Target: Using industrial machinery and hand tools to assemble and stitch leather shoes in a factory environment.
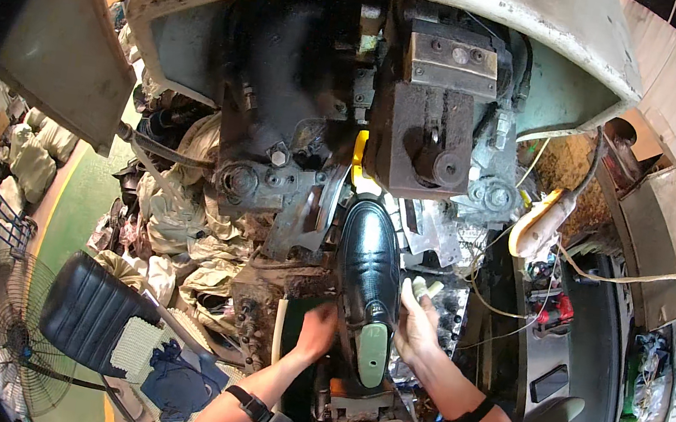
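Black leather shoe upper (371, 254) covers green last (372, 356); our left hand (318, 331) curls nearby, grip unclear; our right hand (419, 324), loosely spread, flanks the other side.

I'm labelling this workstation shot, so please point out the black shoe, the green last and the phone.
Black shoe (370, 254): head view, middle of its glossy upper.
Green last (373, 351): head view, its exposed heel end.
Phone (549, 383): head view, middle of its dark face.
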Action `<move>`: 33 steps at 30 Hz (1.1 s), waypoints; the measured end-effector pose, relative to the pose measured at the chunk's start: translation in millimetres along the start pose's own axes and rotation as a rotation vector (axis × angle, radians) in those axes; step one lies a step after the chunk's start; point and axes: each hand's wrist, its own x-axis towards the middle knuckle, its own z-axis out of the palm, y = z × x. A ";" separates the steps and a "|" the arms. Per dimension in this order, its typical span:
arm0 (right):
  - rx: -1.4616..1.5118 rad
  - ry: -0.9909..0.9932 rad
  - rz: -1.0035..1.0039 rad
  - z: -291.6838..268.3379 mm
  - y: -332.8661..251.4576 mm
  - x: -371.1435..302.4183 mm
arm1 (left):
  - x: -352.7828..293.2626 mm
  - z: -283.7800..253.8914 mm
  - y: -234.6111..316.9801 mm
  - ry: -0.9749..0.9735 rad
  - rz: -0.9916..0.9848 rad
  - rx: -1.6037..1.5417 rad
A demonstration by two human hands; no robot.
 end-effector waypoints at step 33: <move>-1.223 -0.930 -0.911 -37.6 -49.3 -228.5 | -156.9 -112.6 228.5 -0.107 0.204 -1.248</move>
